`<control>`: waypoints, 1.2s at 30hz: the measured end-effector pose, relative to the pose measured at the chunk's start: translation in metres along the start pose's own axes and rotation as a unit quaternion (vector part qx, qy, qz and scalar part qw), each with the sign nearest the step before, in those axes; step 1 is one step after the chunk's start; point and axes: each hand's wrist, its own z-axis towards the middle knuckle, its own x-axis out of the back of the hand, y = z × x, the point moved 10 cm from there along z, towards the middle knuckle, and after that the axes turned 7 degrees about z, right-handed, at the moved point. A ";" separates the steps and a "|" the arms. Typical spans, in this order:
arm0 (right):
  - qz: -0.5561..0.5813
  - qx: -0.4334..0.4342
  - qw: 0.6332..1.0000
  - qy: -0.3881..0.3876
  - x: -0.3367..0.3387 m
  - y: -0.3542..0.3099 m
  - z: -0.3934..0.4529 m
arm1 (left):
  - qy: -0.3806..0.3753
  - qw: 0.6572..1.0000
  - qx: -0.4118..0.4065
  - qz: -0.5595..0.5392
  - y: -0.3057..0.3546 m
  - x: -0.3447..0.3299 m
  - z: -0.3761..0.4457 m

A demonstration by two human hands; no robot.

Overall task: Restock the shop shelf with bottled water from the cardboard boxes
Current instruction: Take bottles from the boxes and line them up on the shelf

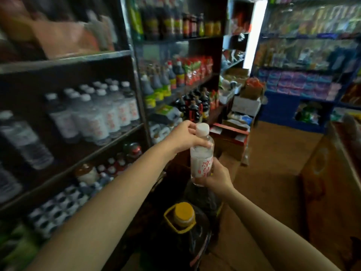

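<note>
The left hand (186, 136) grips the neck and shoulder of a water bottle (202, 155), fingers curled just under its white cap (202, 129). The right hand (214, 178) grasps the same bottle at its base, fingers wrapped round the bottom of the red-printed label. The bottle stands upright in mid-air between the two hands, to the right of the shelf (82, 151) and well apart from it. On that shelf, left of the bottle, a cluster of matching bottles (103, 112) already stands in rows, with a bare stretch of board in front of them. Below the bottle sits a dark jug with a yellow cap (183, 214). The bottle looks full, so fairly weighty for its size, with thin walls likely to give under a hard squeeze and a smooth, perhaps slippery, label; the stiffer neck or the base seem the surest places to hold it
</note>
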 end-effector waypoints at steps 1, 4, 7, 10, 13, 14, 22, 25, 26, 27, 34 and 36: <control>0.003 0.004 1.000 -0.004 -0.019 -0.014 0.007 | 0.031 0.999 0.009 -0.002 -0.006 0.027 -0.006; 0.032 0.019 0.999 -0.017 -0.074 -0.054 0.022 | 0.092 0.996 0.015 -0.008 -0.029 0.095 -0.022; 0.056 0.040 0.996 -0.055 -0.130 -0.088 0.034 | 0.150 0.988 0.010 -0.016 -0.055 0.151 -0.035; 0.075 0.055 0.993 -0.077 -0.180 -0.118 0.045 | 0.205 0.979 0.008 -0.023 -0.074 0.199 -0.044; 0.080 0.072 0.991 -0.083 -0.223 -0.143 0.056 | 0.240 0.970 0.025 -0.011 -0.095 0.240 -0.052; 0.074 0.083 0.990 -0.084 -0.236 -0.150 0.061 | 0.254 0.967 0.033 -0.002 -0.103 0.254 -0.054; 0.071 0.067 0.984 -0.149 -0.349 -0.169 0.092 | 0.295 0.941 0.092 0.139 -0.163 0.332 -0.063; 0.064 0.052 0.984 -0.159 -0.380 -0.173 0.105 | 0.307 0.929 0.105 0.178 -0.183 0.348 -0.059; 0.063 0.052 0.984 -0.157 -0.389 -0.173 0.110 | 0.314 0.926 0.109 0.179 -0.190 0.353 -0.058; 0.059 0.051 0.985 -0.153 -0.395 -0.175 0.115 | 0.320 0.924 0.113 0.178 -0.198 0.357 -0.056; -0.035 0.069 0.983 -0.166 -0.422 -0.182 0.136 | 0.350 0.911 0.157 0.152 -0.236 0.398 -0.030; -0.071 0.083 0.981 -0.159 -0.425 -0.188 0.142 | 0.339 0.917 0.151 0.144 -0.238 0.404 -0.020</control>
